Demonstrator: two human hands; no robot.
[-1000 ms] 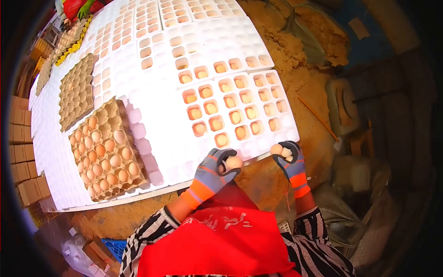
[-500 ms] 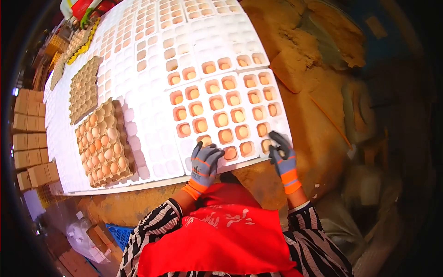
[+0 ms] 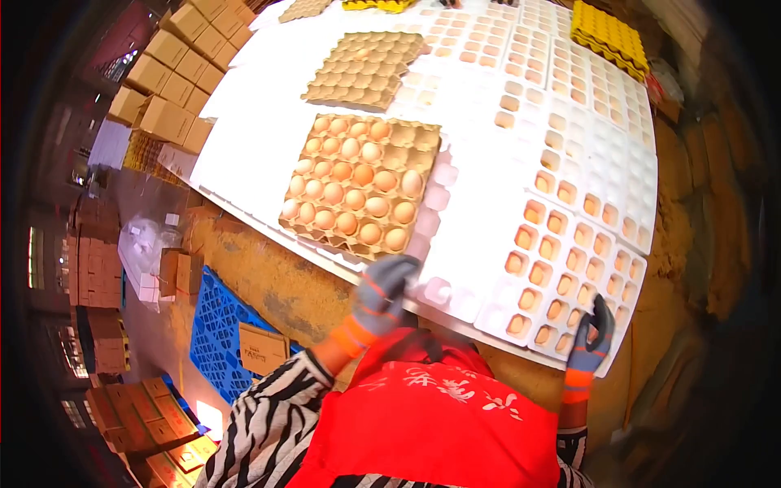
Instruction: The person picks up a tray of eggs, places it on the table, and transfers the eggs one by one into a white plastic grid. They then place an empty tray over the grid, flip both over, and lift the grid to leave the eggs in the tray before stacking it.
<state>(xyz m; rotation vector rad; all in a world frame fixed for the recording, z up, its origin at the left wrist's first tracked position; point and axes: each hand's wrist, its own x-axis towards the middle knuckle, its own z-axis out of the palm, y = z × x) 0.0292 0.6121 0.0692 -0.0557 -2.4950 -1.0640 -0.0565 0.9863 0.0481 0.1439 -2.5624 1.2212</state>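
Note:
My left hand (image 3: 389, 285), in a grey glove with an orange cuff, is at the near right corner of a cardboard egg tray (image 3: 419, 134). It is smeared by motion, so its fingers are hard to read. Brown eggs (image 3: 342, 172) fill most of that tray; several cups at its far right corner are bare. My right hand (image 3: 592, 337), gloved alike, hovers over the near right corner of a white foam tray (image 3: 488, 313), thumb and fingers apart with nothing visible between them. Single eggs (image 3: 556, 311) sit in that tray's square pockets.
Another cardboard tray (image 3: 358, 69) lies beyond the egg-filled one. Yellow trays (image 3: 608, 37) are stacked at the far right. More foam trays cover the table. Cartons (image 3: 167, 81) stand at the left, and a blue pallet (image 3: 215, 325) lies on the floor. Someone's dark-gloved hands (image 3: 504, 2) show at the far edge.
The view has swung left. My left hand has left the foam tray and moved over to the cardboard egg tray. My right hand stays near the foam tray's corner.

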